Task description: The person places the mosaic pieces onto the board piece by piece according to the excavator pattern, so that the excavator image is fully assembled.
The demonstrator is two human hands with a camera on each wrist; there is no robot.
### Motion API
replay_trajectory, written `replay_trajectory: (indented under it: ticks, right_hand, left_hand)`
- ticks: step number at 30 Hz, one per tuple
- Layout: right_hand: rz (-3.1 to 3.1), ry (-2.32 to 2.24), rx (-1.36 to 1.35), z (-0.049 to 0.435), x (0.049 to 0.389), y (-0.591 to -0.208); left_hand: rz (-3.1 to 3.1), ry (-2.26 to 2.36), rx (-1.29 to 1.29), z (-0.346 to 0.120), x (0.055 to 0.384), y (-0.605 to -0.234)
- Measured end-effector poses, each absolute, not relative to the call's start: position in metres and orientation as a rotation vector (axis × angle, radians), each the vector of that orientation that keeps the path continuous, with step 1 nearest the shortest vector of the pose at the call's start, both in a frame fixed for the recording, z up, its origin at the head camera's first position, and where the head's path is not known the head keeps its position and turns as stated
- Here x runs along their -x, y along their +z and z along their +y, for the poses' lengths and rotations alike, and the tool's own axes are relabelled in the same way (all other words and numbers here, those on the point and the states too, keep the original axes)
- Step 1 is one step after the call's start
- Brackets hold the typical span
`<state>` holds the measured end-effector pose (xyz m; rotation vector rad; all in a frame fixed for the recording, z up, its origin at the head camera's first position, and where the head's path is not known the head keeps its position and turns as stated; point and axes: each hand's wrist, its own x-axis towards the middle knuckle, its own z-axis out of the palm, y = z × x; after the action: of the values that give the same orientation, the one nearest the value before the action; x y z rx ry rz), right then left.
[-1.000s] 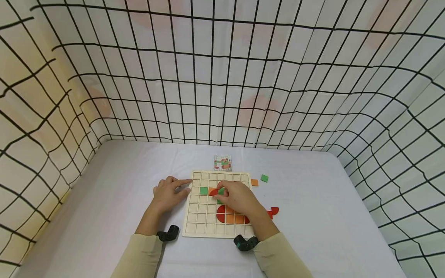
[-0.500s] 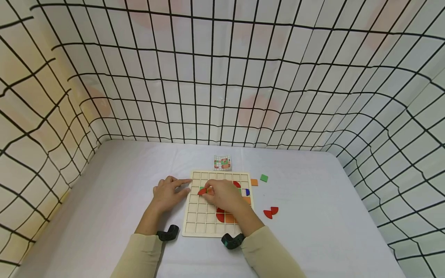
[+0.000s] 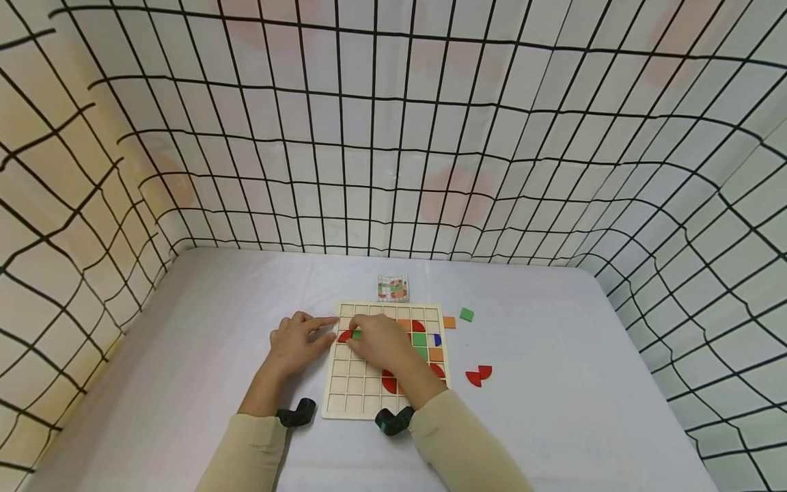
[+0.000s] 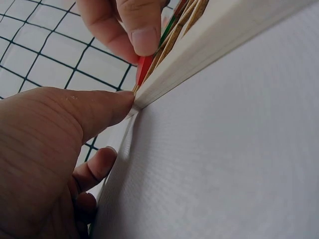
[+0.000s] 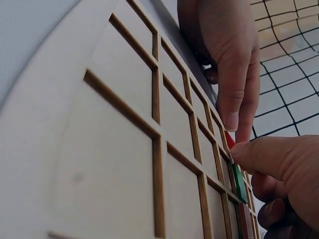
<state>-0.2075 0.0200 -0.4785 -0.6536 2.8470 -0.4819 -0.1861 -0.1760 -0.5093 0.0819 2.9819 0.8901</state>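
My right hand (image 3: 384, 345) pinches a red quarter-circle tile (image 3: 345, 336) at the leftmost column of a wooden grid board (image 3: 335, 406). In the left wrist view, the red tile (image 4: 143, 69) stands tilted at the board's edge under the fingertips. A green square tile (image 5: 239, 183) lies one cell over, close to the pinching fingers. My left hand (image 3: 299, 344) touches the board's left edge with thumb and index finger extended. Red, orange, green and blue tiles fill several cells to the right; the right hand and forearm hide part of them.
A small pattern card (image 3: 392, 288) lies behind the board. To the right are a loose orange square (image 3: 449, 322) against the board, a green square (image 3: 467, 315) and two red quarter-circles (image 3: 473, 378). Black netting (image 3: 393, 184) surrounds the white table (image 3: 553, 410).
My right hand has moved left across the board, carrying the red quarter-circle tile to the leftmost column. Tiles at the board's right side have come into view. The left hand stays put.
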Motion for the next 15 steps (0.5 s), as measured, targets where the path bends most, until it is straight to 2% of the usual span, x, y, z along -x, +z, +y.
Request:
replay_trajectory:
  ticks: [15]
  right_hand:
    - [2.825,-0.512,0.619,0.0172,0.2089,-0.4812]
  left_hand:
    - [2.978,0.892,-0.069,-0.1760,0.1859,-0.5112]
